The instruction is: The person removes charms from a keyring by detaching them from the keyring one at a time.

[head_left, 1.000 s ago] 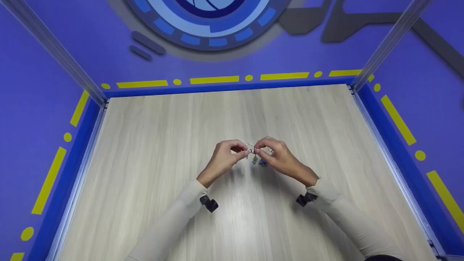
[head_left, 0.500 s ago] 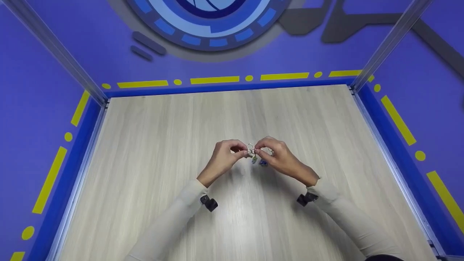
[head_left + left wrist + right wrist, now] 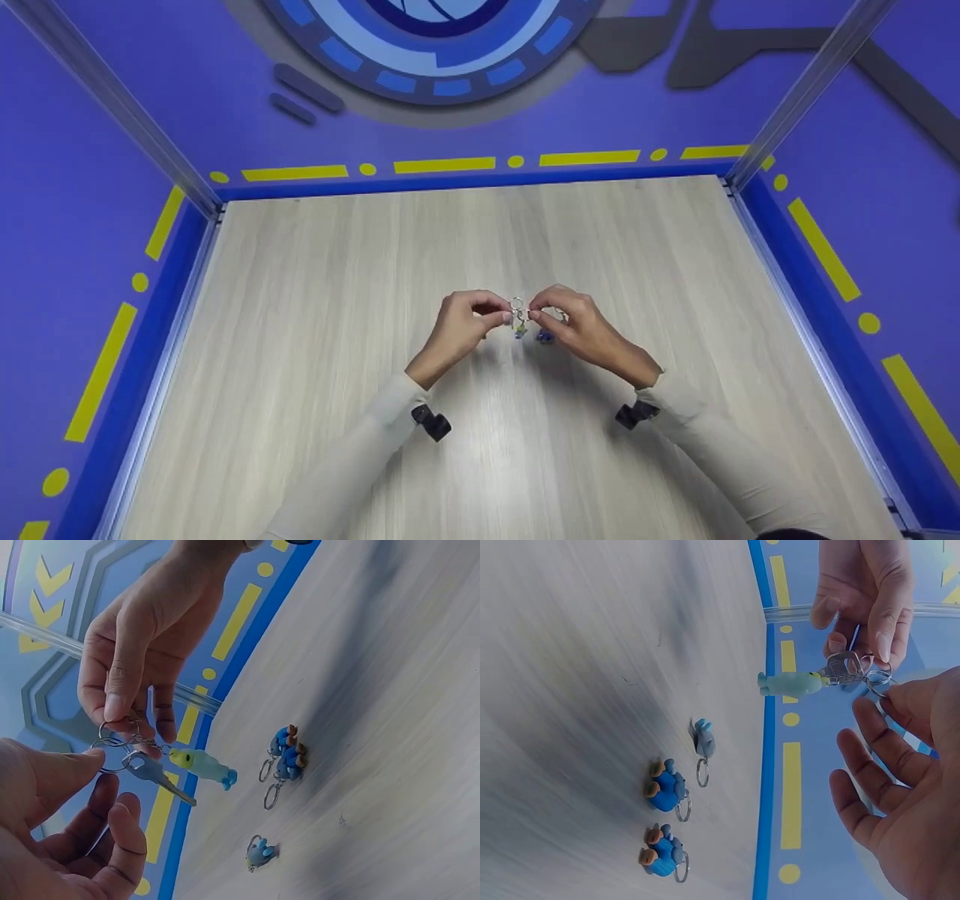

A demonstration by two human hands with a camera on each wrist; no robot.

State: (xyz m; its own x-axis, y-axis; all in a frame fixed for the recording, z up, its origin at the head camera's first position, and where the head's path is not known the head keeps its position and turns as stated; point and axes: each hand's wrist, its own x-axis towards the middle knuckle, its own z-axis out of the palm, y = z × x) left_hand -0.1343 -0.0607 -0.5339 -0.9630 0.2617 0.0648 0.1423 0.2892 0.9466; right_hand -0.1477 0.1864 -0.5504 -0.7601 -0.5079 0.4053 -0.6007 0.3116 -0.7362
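In the head view my left hand [image 3: 466,324] and right hand [image 3: 581,324] meet above the middle of the table. Both pinch linked metal key rings [image 3: 112,742] between thumb and fingers. A silver key [image 3: 157,774] hangs from the rings, seen closely in the left wrist view. Beside it, on a short chain, dangles a pale green figure charm [image 3: 202,767] with a yellow top and blue end. The right wrist view shows the same charm [image 3: 791,684] close to the left fingertips. Which ring each hand pinches is hard to tell.
Two blue-and-brown figure keychains [image 3: 665,787] and a grey-blue one [image 3: 704,739] lie on the wooden table [image 3: 337,262], below the hands. Blue panels [image 3: 450,142] with yellow marks enclose its back and sides.
The charm has shifted slightly left, and the key and rings have turned a little between the fingertips. Both hands stay nearly in place, still pinching.
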